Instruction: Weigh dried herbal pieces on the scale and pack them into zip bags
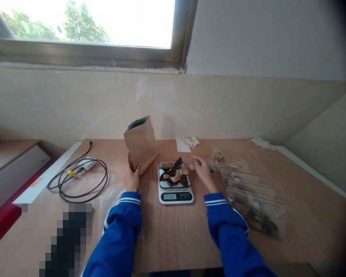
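Pouch (141, 142) was at the left of the scale (175, 197), just beside it; long axis ran up, leaning a little left, open mouth on top; base was at or just above the desk (173, 234), contact unclear; left hand (131, 179) was the nearer of the 2, its fingers wrapped round the pouch's lower left corner, thumb on the front face, the others mostly hidden.

Dark and tan pieces (177, 177) lay loose in a heap on the scale's plate, no 1 shared axis, some overlapping; key relation: pieces sat between the 2 hands, right of the pouch, below its mouth; right hand (203, 171) was nearer to them, just off the scale's far right corner; from its fingers the pieces lay left and slightly toward the person.

Right fingers were bent, tips close together, near some clear film (187, 161); could not tell if they pinched it; display digits too small to read; clear bags (250, 188) lay right of the right hand, overlapping in a row; cable (106, 179) lay coiled at far left, well apart.
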`<state>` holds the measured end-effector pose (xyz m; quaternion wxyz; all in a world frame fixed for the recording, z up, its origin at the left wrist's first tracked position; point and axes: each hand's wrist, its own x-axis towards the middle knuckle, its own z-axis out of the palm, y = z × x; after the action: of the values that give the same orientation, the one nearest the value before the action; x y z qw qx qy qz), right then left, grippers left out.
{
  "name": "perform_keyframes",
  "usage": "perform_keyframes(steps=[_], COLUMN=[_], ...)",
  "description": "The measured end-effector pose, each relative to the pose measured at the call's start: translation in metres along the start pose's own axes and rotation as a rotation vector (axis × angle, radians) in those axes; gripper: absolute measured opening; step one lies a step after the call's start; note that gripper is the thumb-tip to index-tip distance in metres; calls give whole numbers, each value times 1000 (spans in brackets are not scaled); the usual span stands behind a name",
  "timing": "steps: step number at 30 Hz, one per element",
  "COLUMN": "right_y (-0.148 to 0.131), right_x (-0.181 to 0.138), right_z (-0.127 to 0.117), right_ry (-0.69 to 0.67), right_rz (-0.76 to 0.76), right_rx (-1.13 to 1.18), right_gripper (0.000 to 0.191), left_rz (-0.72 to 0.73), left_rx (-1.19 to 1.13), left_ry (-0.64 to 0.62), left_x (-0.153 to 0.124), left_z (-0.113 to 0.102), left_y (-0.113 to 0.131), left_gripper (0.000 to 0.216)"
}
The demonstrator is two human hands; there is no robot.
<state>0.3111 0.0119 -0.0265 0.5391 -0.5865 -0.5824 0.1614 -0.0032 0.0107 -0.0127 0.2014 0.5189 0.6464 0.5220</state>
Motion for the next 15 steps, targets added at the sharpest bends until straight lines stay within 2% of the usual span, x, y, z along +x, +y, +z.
perform_keyframes(steps=[4, 8, 15], right_y=[15, 22, 23], right_x=[-6, -6, -3], right_z=[-11, -9, -7], right_ry=[-61, -65, -50], right_rz=[-111, -217, -201], right_rx=[-99, -246, -587], right_gripper=[34, 36, 40], left_rz=[-6, -12, -19], left_rx=[7, 42, 114], left_ry=[14, 3, -18], left_x=[1, 1, 5], left_z=[1, 0, 1], left_y=[-3, -4, -7], left_gripper=[51, 51, 54])
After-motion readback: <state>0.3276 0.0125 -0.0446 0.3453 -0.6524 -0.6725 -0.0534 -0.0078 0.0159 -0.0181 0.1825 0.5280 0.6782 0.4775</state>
